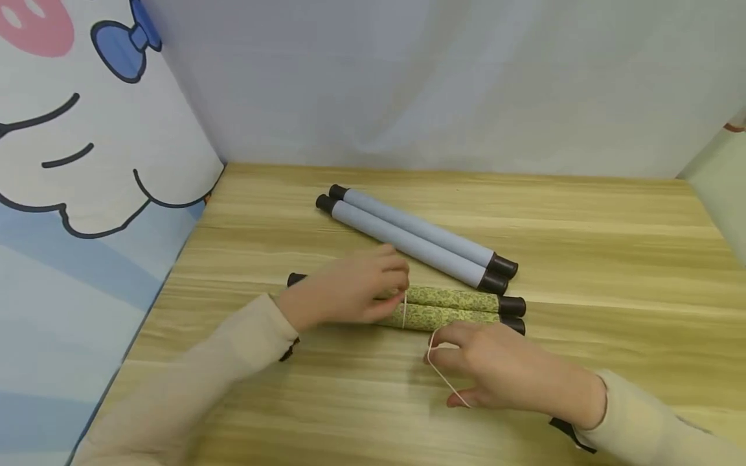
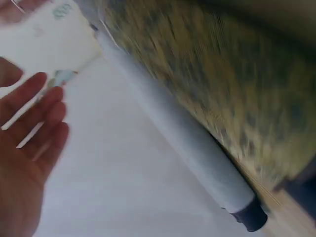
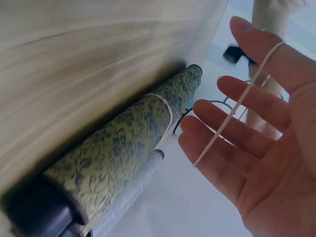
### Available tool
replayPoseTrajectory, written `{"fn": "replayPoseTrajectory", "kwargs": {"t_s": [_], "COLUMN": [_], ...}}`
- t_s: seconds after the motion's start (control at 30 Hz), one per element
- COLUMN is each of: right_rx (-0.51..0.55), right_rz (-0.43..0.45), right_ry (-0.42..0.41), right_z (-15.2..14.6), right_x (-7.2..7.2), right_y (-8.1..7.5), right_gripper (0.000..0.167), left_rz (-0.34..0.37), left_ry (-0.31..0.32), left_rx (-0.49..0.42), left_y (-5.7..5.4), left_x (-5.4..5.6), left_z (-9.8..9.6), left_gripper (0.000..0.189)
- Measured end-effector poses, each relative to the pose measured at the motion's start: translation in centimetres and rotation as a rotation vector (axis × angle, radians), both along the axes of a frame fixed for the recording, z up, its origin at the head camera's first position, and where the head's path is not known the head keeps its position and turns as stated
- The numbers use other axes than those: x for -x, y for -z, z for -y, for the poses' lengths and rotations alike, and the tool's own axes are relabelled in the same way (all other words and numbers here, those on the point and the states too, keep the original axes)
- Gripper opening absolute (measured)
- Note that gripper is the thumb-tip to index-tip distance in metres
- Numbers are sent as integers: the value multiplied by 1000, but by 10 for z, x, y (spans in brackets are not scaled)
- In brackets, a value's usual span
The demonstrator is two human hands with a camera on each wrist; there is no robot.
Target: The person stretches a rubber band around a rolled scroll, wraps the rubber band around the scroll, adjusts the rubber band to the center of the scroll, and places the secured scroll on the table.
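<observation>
A rolled scroll (image 1: 454, 298) with yellow-green patterned backing and dark end knobs lies on the table, its two rolls side by side. Around its middle runs a thin white band (image 1: 405, 313). My left hand (image 1: 358, 285) is over the scroll's left half, beside that band; in the left wrist view its fingers (image 2: 52, 111) look loosely extended, with nothing visible in them. Below the scroll's right part, my right hand (image 1: 501, 366) is spread, carrying another thin white band (image 3: 232, 111) stretched across thumb and fingers. Its palm side shows in the right wrist view.
Behind the patterned scroll, a pale blue scroll (image 1: 408, 236) with dark knobs lies slantwise on the wooden table (image 1: 612, 259). A pale curtain (image 1: 437, 84) hangs along the back edge, and a cartoon-printed cloth (image 1: 76, 272) lines the left side.
</observation>
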State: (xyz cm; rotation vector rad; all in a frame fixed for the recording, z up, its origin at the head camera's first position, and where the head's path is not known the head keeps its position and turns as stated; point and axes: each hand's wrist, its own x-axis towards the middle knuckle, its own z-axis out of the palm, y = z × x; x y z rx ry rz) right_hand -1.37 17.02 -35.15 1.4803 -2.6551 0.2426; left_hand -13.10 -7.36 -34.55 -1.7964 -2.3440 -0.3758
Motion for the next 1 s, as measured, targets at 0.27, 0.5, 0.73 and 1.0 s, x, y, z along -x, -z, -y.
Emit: {"fn": "replayPoseTrajectory", "kwargs": {"t_s": [0.27,0.5,0.73,1.0], "right_rx": [-7,-15,82,237], "right_rz": [-17,23,4,-107], "right_ry": [57,83,95,223], "right_z": [-2,-2,-4,-16], "right_x": [-4,-10,-3,20], "right_y": [2,3,8,0], "right_gripper": [56,53,53,56], "left_rz": [183,216,75,-32], "left_ry": [-302,-385,-337,-497], "left_rx": [411,563,523,431], "left_y": [12,34,35,10], "left_x": [80,92,92,69], "left_z": [13,18,26,50], "left_gripper": [81,110,77,69]}}
